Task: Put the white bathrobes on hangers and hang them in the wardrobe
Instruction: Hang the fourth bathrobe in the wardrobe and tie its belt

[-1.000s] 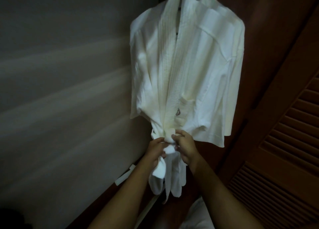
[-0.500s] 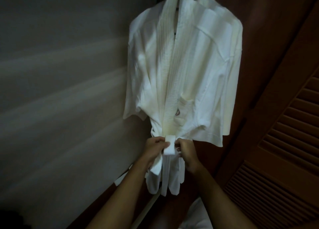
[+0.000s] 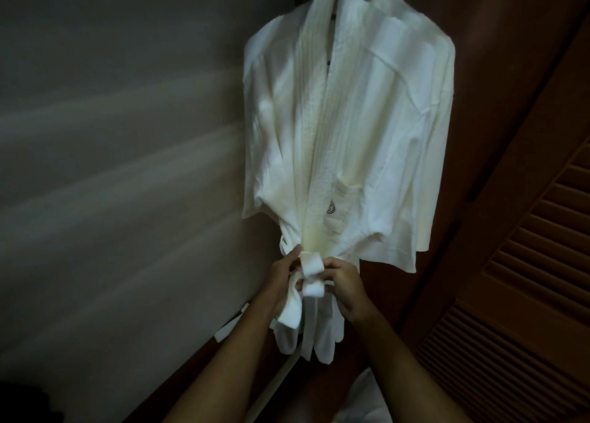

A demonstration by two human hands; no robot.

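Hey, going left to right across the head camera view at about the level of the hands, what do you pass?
Pale wall → left hand → knotted belt of the white bathrobe → right hand → dark wood panel → louvred wardrobe door.

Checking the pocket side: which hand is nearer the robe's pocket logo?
Right. The right hand grips the belt almost directly below the logo; the left hand is further left.
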